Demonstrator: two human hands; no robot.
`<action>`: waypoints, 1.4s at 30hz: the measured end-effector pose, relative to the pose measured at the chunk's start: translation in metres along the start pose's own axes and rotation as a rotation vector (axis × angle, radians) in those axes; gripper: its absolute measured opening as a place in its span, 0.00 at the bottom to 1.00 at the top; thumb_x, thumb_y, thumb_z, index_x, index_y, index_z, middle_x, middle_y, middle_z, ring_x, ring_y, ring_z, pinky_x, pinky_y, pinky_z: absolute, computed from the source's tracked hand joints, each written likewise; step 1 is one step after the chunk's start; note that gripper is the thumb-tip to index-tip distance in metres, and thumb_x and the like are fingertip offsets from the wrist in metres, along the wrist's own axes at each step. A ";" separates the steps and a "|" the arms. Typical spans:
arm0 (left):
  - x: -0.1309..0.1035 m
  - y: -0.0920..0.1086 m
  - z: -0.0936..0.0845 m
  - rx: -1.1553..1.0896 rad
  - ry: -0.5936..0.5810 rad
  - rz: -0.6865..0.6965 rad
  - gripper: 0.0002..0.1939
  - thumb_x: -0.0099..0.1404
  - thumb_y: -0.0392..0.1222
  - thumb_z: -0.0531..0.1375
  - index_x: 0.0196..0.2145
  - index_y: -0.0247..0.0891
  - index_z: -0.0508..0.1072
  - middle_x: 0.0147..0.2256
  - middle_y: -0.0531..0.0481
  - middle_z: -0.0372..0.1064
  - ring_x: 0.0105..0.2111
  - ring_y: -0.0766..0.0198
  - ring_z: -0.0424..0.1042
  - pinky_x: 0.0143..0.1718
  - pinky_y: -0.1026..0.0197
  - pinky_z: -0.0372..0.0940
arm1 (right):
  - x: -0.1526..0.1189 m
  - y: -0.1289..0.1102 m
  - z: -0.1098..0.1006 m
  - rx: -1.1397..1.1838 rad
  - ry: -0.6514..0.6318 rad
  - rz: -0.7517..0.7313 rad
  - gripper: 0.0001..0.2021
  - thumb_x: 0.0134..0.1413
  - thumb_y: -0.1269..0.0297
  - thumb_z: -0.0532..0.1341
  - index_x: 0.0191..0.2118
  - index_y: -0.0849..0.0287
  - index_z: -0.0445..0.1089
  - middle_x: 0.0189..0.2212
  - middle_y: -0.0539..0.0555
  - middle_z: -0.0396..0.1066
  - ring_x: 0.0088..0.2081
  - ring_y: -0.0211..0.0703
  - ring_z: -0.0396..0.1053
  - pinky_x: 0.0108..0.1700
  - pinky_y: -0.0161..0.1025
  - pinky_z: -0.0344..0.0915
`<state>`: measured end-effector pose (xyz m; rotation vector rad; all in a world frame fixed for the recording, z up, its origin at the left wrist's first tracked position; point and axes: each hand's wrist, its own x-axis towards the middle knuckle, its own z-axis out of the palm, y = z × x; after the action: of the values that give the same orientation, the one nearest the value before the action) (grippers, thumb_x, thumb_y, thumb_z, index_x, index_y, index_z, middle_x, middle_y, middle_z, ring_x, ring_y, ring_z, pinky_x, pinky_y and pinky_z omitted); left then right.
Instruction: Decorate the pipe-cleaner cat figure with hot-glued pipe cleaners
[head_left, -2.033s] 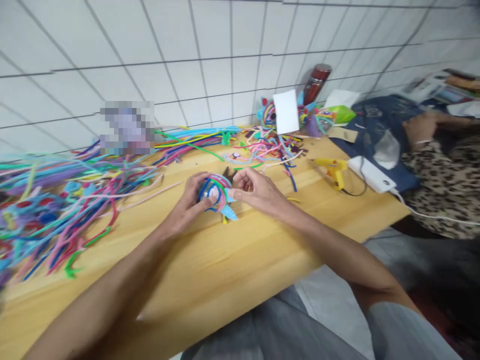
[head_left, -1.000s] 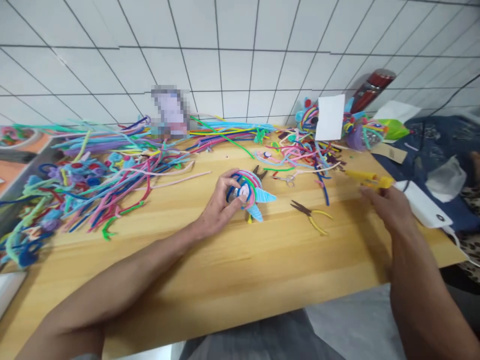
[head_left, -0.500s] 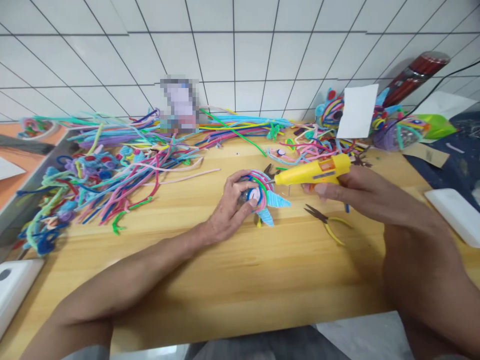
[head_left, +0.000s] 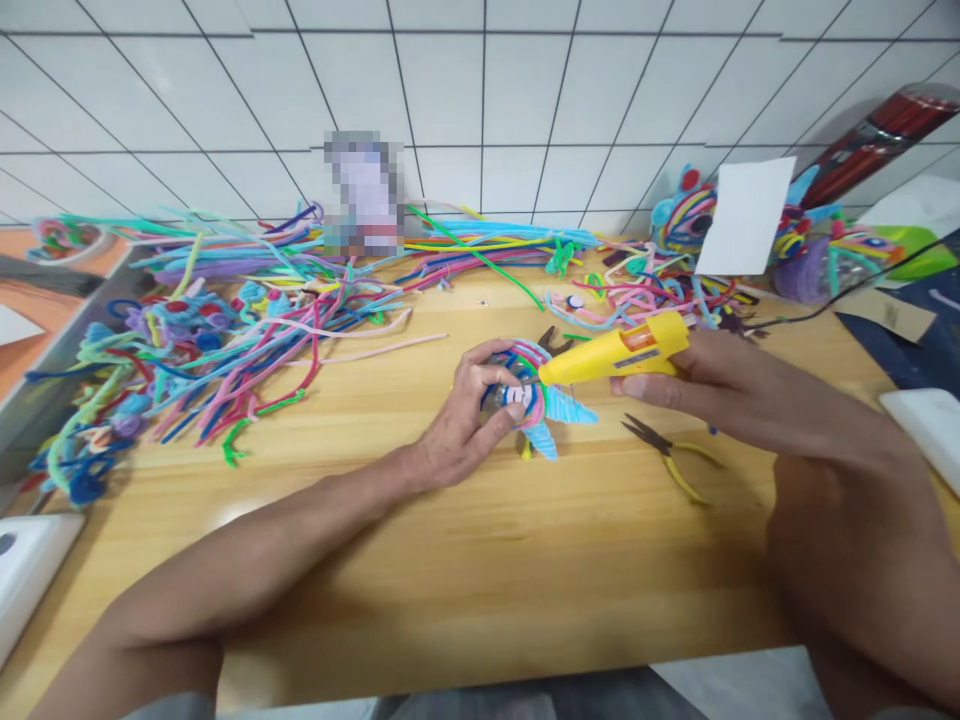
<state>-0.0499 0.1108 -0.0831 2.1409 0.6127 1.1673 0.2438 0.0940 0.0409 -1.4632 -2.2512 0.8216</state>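
Observation:
My left hand [head_left: 469,415] is closed around a colourful pipe-cleaner craft piece [head_left: 534,415] on the table. It has pink, green and blue bands, a white patch on its face and two light-blue pointed fins. In my right hand [head_left: 686,375] is a yellow glue gun [head_left: 619,350], its nozzle at the craft piece beside my left thumb and fingertip. Whether the tip touches is too small to tell. Pliers with yellow handles [head_left: 675,460] lie with jaws parted below the glue gun. Behind the craft piece a second dark tool [head_left: 553,342] is partly hidden.
Bundles of coloured pipe cleaners [head_left: 300,320] cover the table's left and back. Finished-looking craft pieces [head_left: 686,215], a white card [head_left: 746,215] and a red flask [head_left: 877,140] stand back right. A black cord [head_left: 840,300] runs behind my right hand.
The glue gun's nozzle has moved down and left, from the outer bands of the craft piece to near its white patch. My left hand keeps its hold. The view has shifted slightly.

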 end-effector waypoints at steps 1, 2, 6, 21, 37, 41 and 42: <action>0.000 0.000 0.000 0.003 0.001 -0.002 0.11 0.80 0.43 0.59 0.56 0.47 0.64 0.68 0.39 0.58 0.71 0.49 0.60 0.70 0.35 0.63 | 0.000 -0.001 -0.001 0.001 -0.025 -0.003 0.23 0.67 0.39 0.60 0.47 0.54 0.77 0.34 0.51 0.78 0.34 0.48 0.74 0.36 0.43 0.72; 0.000 0.001 0.000 0.005 0.001 -0.007 0.10 0.80 0.44 0.59 0.56 0.47 0.64 0.68 0.39 0.58 0.71 0.49 0.60 0.70 0.34 0.63 | -0.001 -0.002 -0.001 -0.003 -0.040 -0.003 0.21 0.68 0.41 0.60 0.46 0.55 0.76 0.33 0.50 0.77 0.33 0.47 0.73 0.35 0.42 0.71; 0.000 0.002 0.000 0.001 -0.001 -0.016 0.10 0.80 0.43 0.59 0.55 0.47 0.64 0.68 0.39 0.58 0.71 0.48 0.61 0.70 0.33 0.63 | -0.003 -0.002 -0.003 -0.069 -0.017 0.000 0.20 0.68 0.41 0.59 0.35 0.53 0.72 0.24 0.48 0.70 0.27 0.45 0.67 0.30 0.41 0.64; -0.001 -0.001 0.000 -0.031 0.001 -0.006 0.11 0.79 0.41 0.60 0.56 0.48 0.63 0.68 0.40 0.57 0.71 0.48 0.60 0.70 0.32 0.62 | -0.002 -0.011 0.004 -0.143 0.022 0.005 0.23 0.66 0.37 0.56 0.30 0.52 0.66 0.26 0.51 0.68 0.27 0.46 0.64 0.30 0.42 0.57; 0.000 0.001 -0.001 -0.029 -0.004 -0.035 0.11 0.79 0.43 0.61 0.55 0.48 0.63 0.69 0.40 0.58 0.71 0.48 0.61 0.70 0.32 0.63 | 0.000 -0.012 0.004 -0.156 0.005 -0.009 0.26 0.66 0.36 0.54 0.34 0.55 0.72 0.27 0.53 0.72 0.28 0.48 0.67 0.31 0.43 0.58; 0.000 0.001 -0.001 -0.029 -0.003 -0.035 0.11 0.79 0.42 0.61 0.55 0.48 0.63 0.68 0.40 0.58 0.71 0.49 0.61 0.70 0.33 0.63 | -0.001 -0.011 0.004 -0.148 0.023 -0.024 0.23 0.66 0.40 0.54 0.34 0.55 0.72 0.30 0.55 0.75 0.30 0.49 0.70 0.33 0.43 0.61; 0.000 0.001 -0.001 -0.027 -0.003 -0.036 0.11 0.79 0.43 0.61 0.55 0.48 0.63 0.68 0.40 0.58 0.71 0.48 0.61 0.69 0.33 0.63 | -0.001 -0.010 0.004 -0.148 0.027 -0.022 0.23 0.66 0.41 0.55 0.36 0.55 0.73 0.31 0.55 0.75 0.31 0.49 0.70 0.33 0.43 0.62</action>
<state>-0.0508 0.1107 -0.0821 2.1005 0.6282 1.1464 0.2349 0.0891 0.0445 -1.5015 -2.3470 0.6360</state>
